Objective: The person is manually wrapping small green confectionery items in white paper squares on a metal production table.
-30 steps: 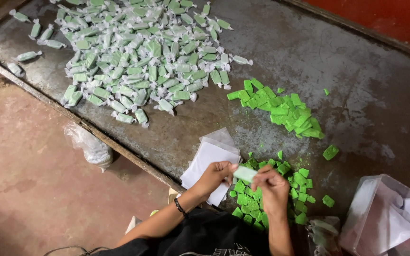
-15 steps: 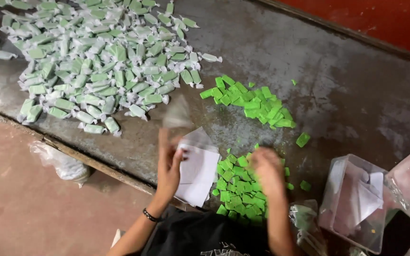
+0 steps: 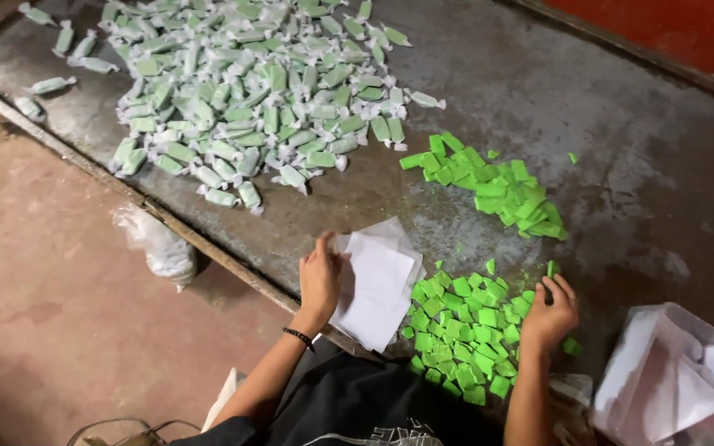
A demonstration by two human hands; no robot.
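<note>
A: Far left first?
B: Clear plastic bag (image 3: 157, 244) slumped on the reddish floor, just below the surface's (image 3: 654, 165) near edge. The surface is dark, worn, mottled metal with a raised rim.

A: Far side?
B: Big heap of wrapped candies (image 3: 241, 99), pale green in cloudy white twist-end wrappers, spread across the far left.

A: Left hand?
B: Left hand (image 3: 321, 277), black band at the wrist, fingers resting on the left edge of the wrapper stack (image 3: 373, 285). Thin, white, squarish sheets, slightly fanned. Fingers lightly curled and pressed on paper, nothing lifted clear that I can see.

A: Middle?
B: Near pile of bare candies (image 3: 464, 330): bright green, small blocky rectangles, matte, with crumbs around, between the two hands. A second bare pile (image 3: 497, 186) sits further off, right of centre.

A: Right hand?
B: Right hand (image 3: 551, 310) at the near pile's right edge, fingers bent, fingertips closed on one green piece (image 3: 552, 269).

A: Tips for doing it well?
B: My view: peel off only the top sheet with a fingertip slide, since thin sheets cling. Pinch the piece by its short ends, lightly, as it looks soft. Keep crumbs off the paper.

A: Far right?
B: Clear plastic packet (image 3: 671, 380) of more white sheets, near right corner.
</note>
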